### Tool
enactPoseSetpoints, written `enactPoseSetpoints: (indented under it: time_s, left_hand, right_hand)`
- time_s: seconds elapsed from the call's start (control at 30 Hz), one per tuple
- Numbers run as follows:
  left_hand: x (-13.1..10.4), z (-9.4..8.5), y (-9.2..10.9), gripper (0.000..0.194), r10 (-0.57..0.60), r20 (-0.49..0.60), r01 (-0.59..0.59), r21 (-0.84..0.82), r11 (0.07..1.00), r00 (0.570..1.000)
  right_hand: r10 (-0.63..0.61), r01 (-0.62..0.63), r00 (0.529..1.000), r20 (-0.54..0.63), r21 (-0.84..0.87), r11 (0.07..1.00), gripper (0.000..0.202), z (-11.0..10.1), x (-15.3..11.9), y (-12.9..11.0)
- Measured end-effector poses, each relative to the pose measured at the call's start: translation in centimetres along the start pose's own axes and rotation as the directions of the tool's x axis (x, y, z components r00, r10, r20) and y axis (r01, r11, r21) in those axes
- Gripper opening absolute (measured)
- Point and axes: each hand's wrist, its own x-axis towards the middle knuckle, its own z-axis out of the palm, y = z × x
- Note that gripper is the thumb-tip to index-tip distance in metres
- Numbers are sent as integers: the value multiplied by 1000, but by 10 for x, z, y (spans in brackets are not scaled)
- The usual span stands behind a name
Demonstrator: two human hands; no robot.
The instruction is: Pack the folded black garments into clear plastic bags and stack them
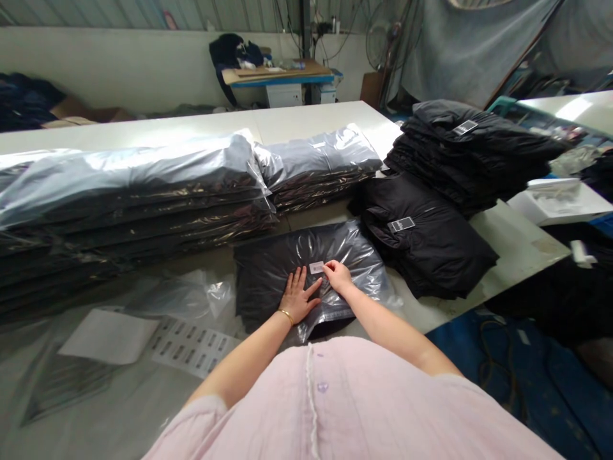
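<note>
A folded black garment in a clear plastic bag (268,255) lies on the table right in front of me. My left hand (297,299) rests flat on the bag with its fingers spread. At the bag's middle is a small white barcode sticker (317,268). My right hand (337,276) pinches the right edge of this sticker, thumb and forefinger together. A sheet of barcode stickers (189,345) lies to the left of my left arm, beside a blank white paper (109,336).
Stacks of bagged dark garments (129,172) line the table's left and back, with a shorter bagged stack (320,163) beside them. Unbagged black jackets with tags (426,236) lie at right, near a taller pile (472,150). A white box (560,198) stands far right.
</note>
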Motion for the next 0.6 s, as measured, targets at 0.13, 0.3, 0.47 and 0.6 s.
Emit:
enactPoseSetpoints:
  time_s: [0.13,0.3,0.47,0.6]
  left_hand:
    - [0,-1,1,64,-1,9,1,-6,1000,1000]
    - [1,-2,1,64,1,19,-1,-7,1000,1000]
    - [1,-2,1,64,-4,12,4,-4,1000,1000]
    - [0,-2,2,65,-5,7,5,3,1000,1000]
  right_hand:
    - [51,-52,999,-5,-103,993,17,1,1,-1]
    - [68,-66,998,14,-117,991,17,0,2,-3]
    - [87,-83,996,14,-167,983,16,0,2,-8]
    - [113,-108,993,11,-227,968,17,-1,1,-14]
